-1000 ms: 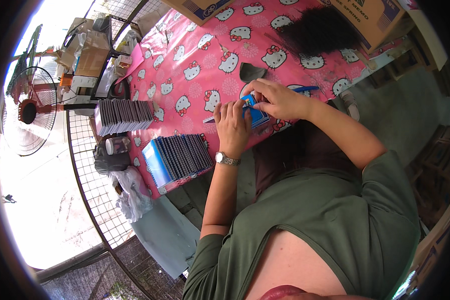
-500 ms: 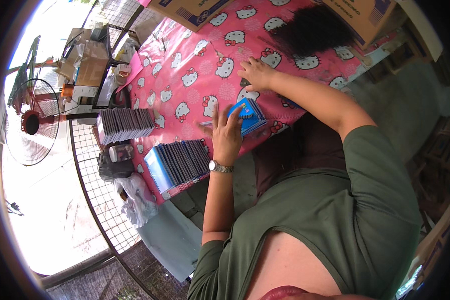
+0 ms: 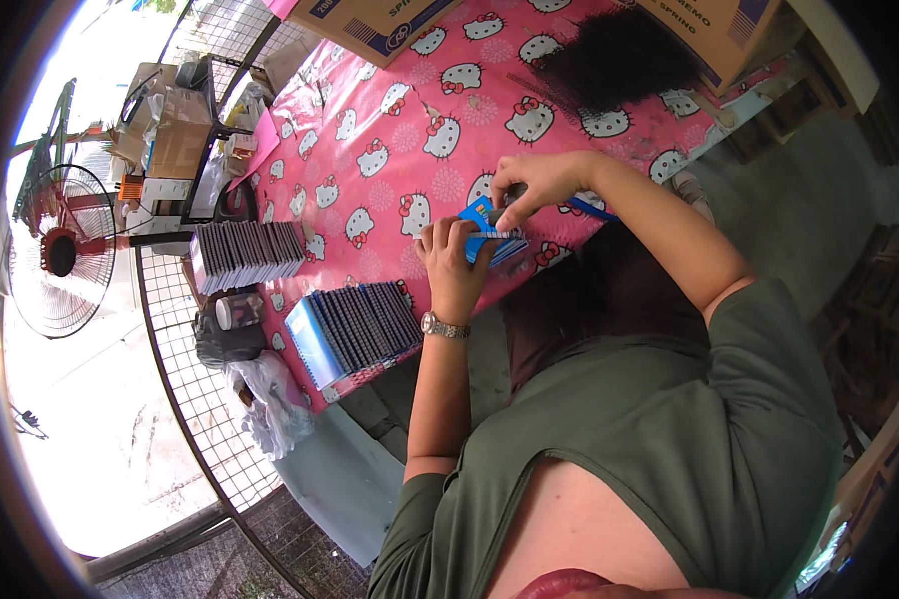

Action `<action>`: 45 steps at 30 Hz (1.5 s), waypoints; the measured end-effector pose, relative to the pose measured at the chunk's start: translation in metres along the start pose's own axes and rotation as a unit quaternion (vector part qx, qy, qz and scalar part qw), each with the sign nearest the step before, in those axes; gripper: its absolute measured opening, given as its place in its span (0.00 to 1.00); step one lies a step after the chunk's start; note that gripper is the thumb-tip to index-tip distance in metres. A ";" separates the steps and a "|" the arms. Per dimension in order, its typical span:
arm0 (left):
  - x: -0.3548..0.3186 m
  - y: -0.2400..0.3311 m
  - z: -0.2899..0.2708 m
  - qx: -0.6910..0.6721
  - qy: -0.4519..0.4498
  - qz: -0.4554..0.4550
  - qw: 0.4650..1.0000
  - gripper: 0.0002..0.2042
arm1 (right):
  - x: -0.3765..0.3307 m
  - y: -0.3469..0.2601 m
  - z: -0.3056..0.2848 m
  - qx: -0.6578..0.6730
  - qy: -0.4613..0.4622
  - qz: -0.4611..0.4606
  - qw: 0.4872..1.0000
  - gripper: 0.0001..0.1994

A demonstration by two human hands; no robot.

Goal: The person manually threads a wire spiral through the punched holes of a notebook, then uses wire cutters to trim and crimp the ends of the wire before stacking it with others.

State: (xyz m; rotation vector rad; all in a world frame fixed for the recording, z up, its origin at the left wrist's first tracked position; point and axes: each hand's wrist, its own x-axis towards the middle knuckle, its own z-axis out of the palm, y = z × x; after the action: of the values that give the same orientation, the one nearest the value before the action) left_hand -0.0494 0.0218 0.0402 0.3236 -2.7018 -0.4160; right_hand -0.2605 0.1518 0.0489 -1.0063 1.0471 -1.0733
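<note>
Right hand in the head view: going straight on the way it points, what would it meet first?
The right hand would probably meet the small blue-covered paper notepad first; depth is unclear.

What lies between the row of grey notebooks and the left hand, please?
Between the grey notebooks and the left hand, only printed pink tablecloth shows, in the head view.

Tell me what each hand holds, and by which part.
The left hand holds a notepad by its left end; the right hand pinches a dark piece, by which part I can't tell.
</note>
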 end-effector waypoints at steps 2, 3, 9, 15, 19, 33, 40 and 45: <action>0.000 0.000 -0.001 -0.007 0.005 0.001 1.000 0.18 | 0.005 0.003 0.001 0.200 -0.059 -0.108 0.972 0.25; -0.001 0.000 -0.001 -0.004 0.007 0.001 1.000 0.18 | 0.008 0.003 0.000 0.025 -0.034 -0.064 0.997 0.25; 0.002 0.000 -0.003 -0.010 0.007 0.004 1.000 0.20 | 0.012 0.000 -0.002 0.165 -0.123 -0.121 0.971 0.23; 0.002 0.002 -0.004 -0.019 0.002 -0.006 1.000 0.24 | 0.018 -0.010 -0.001 -0.139 0.014 0.018 0.990 0.21; 0.002 -0.002 -0.008 -0.045 0.005 -0.021 0.999 0.24 | 0.025 -0.011 0.003 -0.179 0.027 0.005 0.984 0.22; -0.004 -0.049 -0.012 -0.338 -0.051 -0.155 0.927 0.12 | 0.058 -0.008 -0.001 0.054 -0.050 -0.045 0.996 0.21; -0.002 -0.050 -0.004 -0.480 -0.045 -0.199 0.853 0.13 | 0.058 -0.013 -0.004 -0.017 -0.084 -0.035 0.996 0.22; -0.001 -0.045 -0.005 -0.446 -0.025 -0.202 0.872 0.11 | 0.063 0.006 -0.013 -0.551 0.258 0.078 0.790 0.26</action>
State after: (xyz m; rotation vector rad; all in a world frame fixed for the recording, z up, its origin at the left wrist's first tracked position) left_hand -0.0386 -0.0204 0.0296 0.5840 -2.1511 -1.7098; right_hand -0.2628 0.0899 0.0303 -1.5107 2.3070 -0.5184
